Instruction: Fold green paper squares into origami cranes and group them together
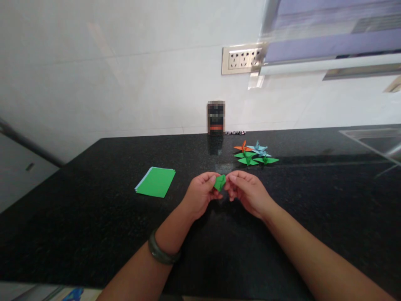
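A small folded piece of green paper (220, 182) is held up over the black counter between my two hands. My left hand (202, 190) pinches its left side between thumb and fingers. At its right edge, the thumb and forefinger of my right hand (247, 190) close on a corner of the paper. Behind my right hand lies a group of folded paper cranes: an orange crane (243, 147), light blue cranes (258, 147) and green cranes (248, 159). To the left of my hands rests a stack of square paper sheets (156, 182), green on top with light blue showing beneath.
A dark phone-like object (216, 118), blurred out, leans upright against the white wall, with a beaded strand (235, 133) beside it. A socket panel (242, 59) is on the wall. At the far right, a metal-edged recess (372, 136) borders the black counter (94, 225).
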Available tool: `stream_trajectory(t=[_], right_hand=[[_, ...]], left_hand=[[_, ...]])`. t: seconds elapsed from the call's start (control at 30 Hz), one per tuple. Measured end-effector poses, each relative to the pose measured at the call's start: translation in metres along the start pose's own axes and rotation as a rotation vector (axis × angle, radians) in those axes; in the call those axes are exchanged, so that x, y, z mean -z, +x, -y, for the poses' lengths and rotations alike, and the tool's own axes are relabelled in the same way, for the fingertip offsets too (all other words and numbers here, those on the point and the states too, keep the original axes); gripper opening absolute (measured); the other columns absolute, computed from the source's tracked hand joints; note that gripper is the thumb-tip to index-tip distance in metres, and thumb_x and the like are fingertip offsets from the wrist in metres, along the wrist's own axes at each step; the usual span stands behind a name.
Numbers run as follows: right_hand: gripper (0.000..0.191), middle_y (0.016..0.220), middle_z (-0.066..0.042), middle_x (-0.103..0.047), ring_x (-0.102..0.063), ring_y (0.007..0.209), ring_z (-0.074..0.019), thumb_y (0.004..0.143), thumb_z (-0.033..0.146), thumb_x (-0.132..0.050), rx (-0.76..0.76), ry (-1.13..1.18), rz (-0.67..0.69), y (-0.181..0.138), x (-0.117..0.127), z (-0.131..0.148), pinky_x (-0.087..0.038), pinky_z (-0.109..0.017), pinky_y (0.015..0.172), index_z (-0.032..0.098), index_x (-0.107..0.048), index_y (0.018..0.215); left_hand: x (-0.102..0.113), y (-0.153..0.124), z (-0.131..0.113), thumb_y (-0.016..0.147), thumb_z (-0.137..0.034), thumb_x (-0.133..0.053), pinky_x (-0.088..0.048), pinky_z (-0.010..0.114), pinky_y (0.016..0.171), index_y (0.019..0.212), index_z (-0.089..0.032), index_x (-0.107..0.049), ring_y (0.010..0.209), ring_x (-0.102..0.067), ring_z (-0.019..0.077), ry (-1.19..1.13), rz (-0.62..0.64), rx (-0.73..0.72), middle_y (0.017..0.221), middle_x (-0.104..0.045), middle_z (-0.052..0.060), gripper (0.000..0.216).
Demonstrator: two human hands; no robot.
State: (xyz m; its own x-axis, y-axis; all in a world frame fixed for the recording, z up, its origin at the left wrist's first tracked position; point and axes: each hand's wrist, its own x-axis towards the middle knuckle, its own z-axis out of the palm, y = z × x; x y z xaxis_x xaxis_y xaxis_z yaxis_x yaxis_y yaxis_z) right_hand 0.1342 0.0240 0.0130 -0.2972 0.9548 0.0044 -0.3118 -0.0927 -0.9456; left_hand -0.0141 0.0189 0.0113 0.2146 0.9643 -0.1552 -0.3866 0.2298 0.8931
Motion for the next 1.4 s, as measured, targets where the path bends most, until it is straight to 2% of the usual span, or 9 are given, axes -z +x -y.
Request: stream_trajectory(t=[0.13, 0.27, 0.4, 0.5, 0.93, 1.07, 1.17, 1.3, 1.4], right_hand=[[0.034, 0.08, 0.002, -0.053, -0.05, 0.058, -0.0074, 0.068, 0.024, -0.069, 0.163, -0.104, 0.075, -0.001, 0.003, 0.0, -0.044, -0.02, 0.046, 0.024, -0.059, 0.101], [0.015, 0.081, -0.002, -0.057, -0.053, 0.062, -0.0094, 0.07, 0.028, -0.068, 0.194, -0.235, 0.13, -0.001, 0.004, 0.002, -0.045, -0.021, 0.048, 0.017, -0.063, 0.079], [0.017, 0.057, 0.003, -0.056, -0.049, 0.046, -0.0069, 0.07, 0.031, -0.066, 0.13, -0.247, -0.015, 0.002, 0.003, 0.003, -0.042, -0.021, 0.045, 0.016, -0.058, 0.073], [0.019, 0.053, 0.005, -0.055, -0.049, 0.042, -0.0066, 0.067, 0.031, -0.068, 0.098, -0.261, -0.084, 0.003, 0.003, 0.002, -0.041, -0.02, 0.043, 0.015, -0.058, 0.071], [0.014, 0.048, 0.006, -0.054, -0.048, 0.036, -0.0064, 0.065, 0.024, -0.066, 0.118, -0.235, -0.079, 0.001, 0.001, -0.002, -0.037, -0.018, 0.039, 0.016, -0.059, 0.075], [0.008, 0.045, 0.006, -0.052, -0.048, 0.036, -0.0074, 0.066, 0.023, -0.063, 0.115, -0.245, -0.077, 0.002, 0.002, -0.003, -0.038, -0.019, 0.039, 0.016, -0.059, 0.069], [0.008, 0.048, 0.005, -0.053, -0.049, 0.04, -0.0083, 0.068, 0.024, -0.062, 0.149, -0.303, -0.081, 0.002, 0.004, -0.002, -0.039, -0.021, 0.042, 0.016, -0.059, 0.07], [0.007, 0.057, 0.003, -0.055, -0.051, 0.047, -0.0091, 0.072, 0.024, -0.059, 0.278, -0.408, -0.082, 0.0, 0.007, 0.0, -0.04, -0.023, 0.047, 0.018, -0.061, 0.071], [0.008, 0.065, 0.001, -0.057, -0.051, 0.049, -0.0093, 0.075, 0.024, -0.057, 0.34, -0.473, -0.055, 0.0, 0.009, 0.001, -0.042, -0.024, 0.048, 0.019, -0.061, 0.071]], left_hand=[[-0.001, -0.004, -0.005, 0.072, -0.02, -0.062, -0.044, 0.017, 0.042, 0.099, -0.019, -0.051, 0.042, -0.041, 0.0042, -0.168, 0.128, 0.138, 0.057, -0.048, -0.006, 0.029], [-0.004, -0.004, -0.003, 0.073, -0.024, -0.062, -0.048, 0.022, 0.047, 0.093, -0.018, -0.053, 0.045, -0.045, 0.0057, -0.113, 0.168, 0.195, 0.057, -0.05, -0.005, 0.023], [-0.007, 0.0, 0.004, 0.077, -0.041, -0.057, -0.051, 0.024, 0.06, 0.08, -0.014, -0.06, 0.064, -0.058, 0.0104, 0.063, -0.053, -0.052, 0.07, -0.061, 0.002, 0.027], [-0.006, 0.001, 0.006, 0.072, -0.041, -0.063, -0.05, 0.025, 0.064, 0.079, -0.012, -0.064, 0.066, -0.059, 0.011, 0.121, -0.08, -0.187, 0.072, -0.064, 0.003, 0.03], [-0.01, -0.003, 0.001, 0.057, -0.012, -0.07, -0.042, 0.018, 0.053, 0.068, -0.015, -0.062, 0.053, -0.053, 0.0064, 0.183, -0.137, -0.28, 0.057, -0.06, -0.003, 0.014], [-0.011, -0.005, 0.001, 0.057, -0.011, -0.068, -0.042, 0.018, 0.052, 0.06, -0.013, -0.06, 0.051, -0.052, 0.0063, 0.194, -0.151, -0.259, 0.054, -0.059, -0.003, 0.008], [-0.011, -0.005, 0.0, 0.057, -0.015, -0.069, -0.046, 0.021, 0.055, 0.071, -0.014, -0.062, 0.054, -0.056, 0.0086, 0.137, -0.123, -0.189, 0.059, -0.062, -0.002, 0.015], [-0.01, -0.004, -0.002, 0.069, -0.035, -0.062, -0.048, 0.025, 0.054, 0.073, -0.013, -0.062, 0.054, -0.06, 0.0126, 0.092, -0.086, -0.007, 0.06, -0.064, 0.002, 0.022], [-0.009, -0.004, -0.003, 0.071, -0.045, -0.06, -0.046, 0.023, 0.052, 0.066, -0.012, -0.063, 0.054, -0.059, 0.0123, 0.21, -0.083, -0.016, 0.058, -0.063, 0.004, 0.034]])
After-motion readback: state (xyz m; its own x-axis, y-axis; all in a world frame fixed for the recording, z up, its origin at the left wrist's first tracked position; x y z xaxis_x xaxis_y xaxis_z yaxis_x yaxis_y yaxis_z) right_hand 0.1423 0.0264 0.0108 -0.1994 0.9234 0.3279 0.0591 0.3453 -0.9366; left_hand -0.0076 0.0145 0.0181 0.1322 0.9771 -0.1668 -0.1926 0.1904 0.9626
